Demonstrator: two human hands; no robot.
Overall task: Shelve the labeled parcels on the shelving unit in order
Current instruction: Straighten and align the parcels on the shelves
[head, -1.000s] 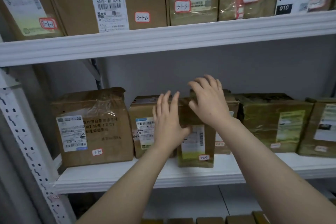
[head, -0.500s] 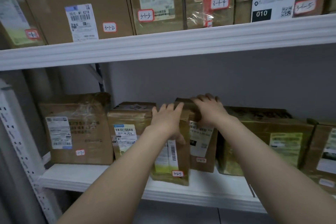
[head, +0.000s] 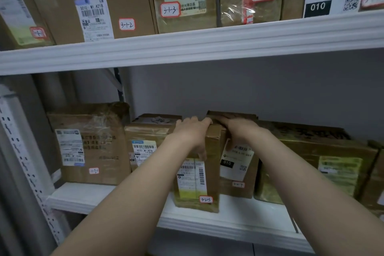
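Head view: reaching with both bare forearms to the lower shelf (head: 93, 195) of the shelving unit.

Gripping with the left hand (head: 192, 134) the top left corner of a narrow upright parcel (head: 213, 151) tagged 3-2-3, fingers hooked over the top, thumb down the front face above the shipping label. Standing on the lower shelf, that parcel, set forward of the row. Close against a blue-labelled parcel (head: 147, 133) on one side and a parcel marked 010 (head: 239, 172) on the other.

Resting with the right hand (head: 241, 131) on the top edge just right of the narrow parcel's corner. Fingers fairly flat and pointing left, fingertips meeting those of the left hand, thumb down over the white label of the parcel marked 010. Cannot tell whether clasping or merely pressing, nor on which of the two parcel tops.

Hidden behind the left forearm: the right part of the blue-edged label and the narrow parcel's lower left.

Further left, a large taped parcel (head: 91, 143), its small red-rimmed tag too blurred to read. Further right, a wide glossy parcel (head: 311, 151), partly covered by the right forearm.

On the upper shelf (head: 187, 48), a row of upper parcels (head: 62, 2) cut off at the top. Legible tags 3-1-2, 3-1-3 and 3-1-4; end tags smeared or clipped.
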